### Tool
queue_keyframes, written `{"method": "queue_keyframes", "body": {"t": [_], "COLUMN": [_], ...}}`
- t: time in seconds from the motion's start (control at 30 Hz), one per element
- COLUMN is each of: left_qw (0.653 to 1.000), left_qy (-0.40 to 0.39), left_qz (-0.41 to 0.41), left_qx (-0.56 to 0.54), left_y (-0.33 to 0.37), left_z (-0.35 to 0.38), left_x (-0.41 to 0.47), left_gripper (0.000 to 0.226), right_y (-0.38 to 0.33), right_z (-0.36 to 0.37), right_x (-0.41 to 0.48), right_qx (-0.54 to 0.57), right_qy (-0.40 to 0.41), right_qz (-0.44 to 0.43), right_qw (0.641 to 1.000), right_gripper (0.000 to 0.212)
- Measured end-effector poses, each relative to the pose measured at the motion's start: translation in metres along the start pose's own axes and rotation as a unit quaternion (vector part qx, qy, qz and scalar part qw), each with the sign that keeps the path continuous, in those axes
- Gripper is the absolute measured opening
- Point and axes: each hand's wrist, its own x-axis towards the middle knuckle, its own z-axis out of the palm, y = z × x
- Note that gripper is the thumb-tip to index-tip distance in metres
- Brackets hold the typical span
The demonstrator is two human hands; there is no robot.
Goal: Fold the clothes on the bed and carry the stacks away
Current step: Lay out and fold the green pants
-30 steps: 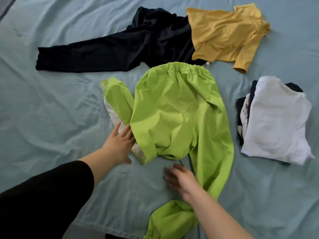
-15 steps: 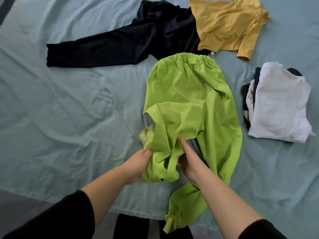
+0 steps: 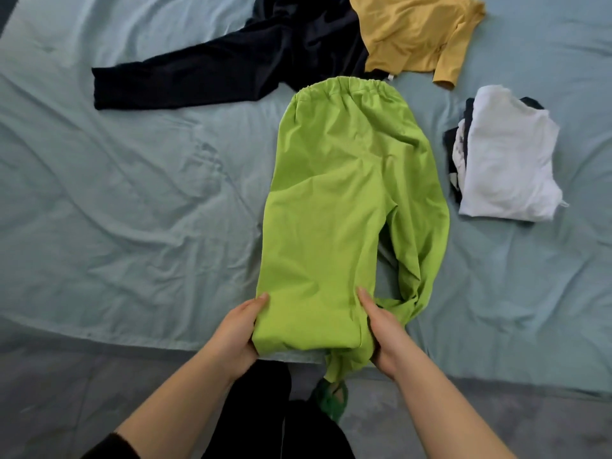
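Observation:
A lime-green garment [image 3: 334, 207] lies lengthwise on the pale blue bed [image 3: 132, 193], its elastic edge at the far end. My left hand [image 3: 236, 329] grips its near left corner, thumb on top. My right hand [image 3: 381, 329] grips the near right side the same way. A loose green sleeve curls along the right and hangs over the bed's near edge. A folded stack topped by a white shirt [image 3: 506, 160] sits to the right.
A black long-sleeved garment [image 3: 231, 64] lies spread at the far side, with a mustard-yellow top [image 3: 414, 31] partly over it at the far right. Grey floor [image 3: 82, 392] shows below the bed's near edge, with my dark trousers and a green slipper [image 3: 334, 399].
The bunched green fabric has been drawn toward me and smoothed flat over the garment. Both hands moved from the middle fold to its near corners.

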Motion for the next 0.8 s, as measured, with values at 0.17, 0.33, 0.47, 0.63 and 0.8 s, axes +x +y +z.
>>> {"method": "queue_keyframes", "body": {"t": [0.17,0.33,0.47,0.63,0.8], "left_qw": [0.986,0.983,0.956,0.916,0.878], "left_qy": [-0.113,-0.032,0.011,0.098,0.083], "left_qz": [-0.029,0.034,0.095,0.090,0.080], "left_qx": [0.118,0.180,0.278,0.379,0.464], "left_y": [-0.034,-0.062,-0.074,-0.101,-0.092], "left_z": [-0.011,-0.021,-0.031,-0.047,-0.054], "left_x": [-0.019,-0.024,-0.026,-0.004,0.023], "left_gripper": [0.042,0.030,0.025,0.018,0.028], "right_y": [0.027,0.069,0.101,0.148,0.129], "right_z": [-0.003,-0.024,-0.039,-0.061,-0.068], "right_x": [-0.026,-0.033,-0.031,-0.008,0.008], "right_qx": [-0.196,-0.192,-0.139,-0.221,-0.354], "right_qy": [-0.155,-0.074,-0.050,0.062,0.083], "right_qz": [-0.023,-0.035,-0.018,-0.018,-0.091], "right_qw": [0.968,0.978,0.989,0.973,0.927], "right_gripper": [0.064,0.034,0.024,0.021,0.022]}}
